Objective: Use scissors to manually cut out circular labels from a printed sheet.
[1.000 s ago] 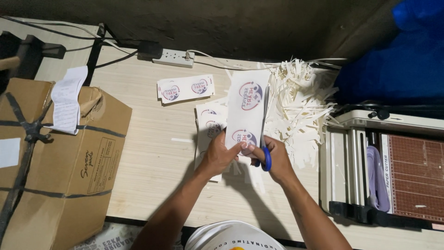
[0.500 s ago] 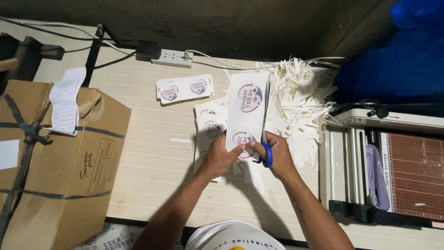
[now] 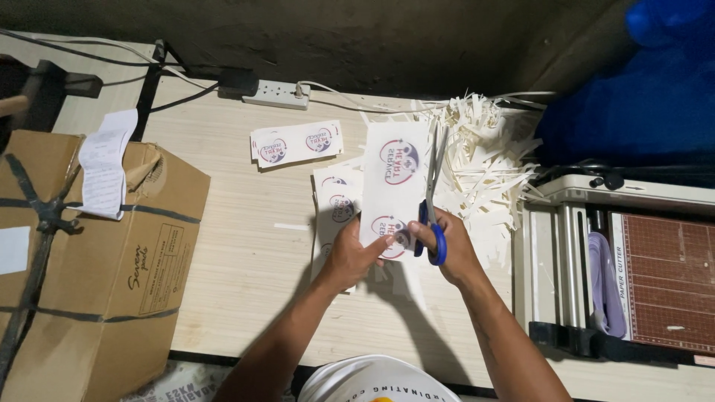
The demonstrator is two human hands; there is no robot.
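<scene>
My left hand (image 3: pixel 352 254) pinches the lower edge of a white printed sheet (image 3: pixel 395 179) that bears round red-and-blue emblems. My right hand (image 3: pixel 451 246) grips blue-handled scissors (image 3: pixel 432 201), whose blades point away from me along the sheet's right edge. Under the held sheet lies a stack of similar printed sheets (image 3: pixel 333 202) on the light wooden table (image 3: pixel 246 253). Another small pile of cut printed strips (image 3: pixel 296 143) rests farther back to the left.
A heap of white paper offcuts (image 3: pixel 484 160) lies behind the scissors. A paper cutter (image 3: pixel 629 260) stands on the right, a taped cardboard box (image 3: pixel 97 260) on the left, and a white power strip (image 3: pixel 278 94) with cables at the back edge. Blue fabric (image 3: pixel 640 97) fills the far right.
The scissors blades have moved farther up along the sheet's right edge. Both hands stay in nearly the same place.
</scene>
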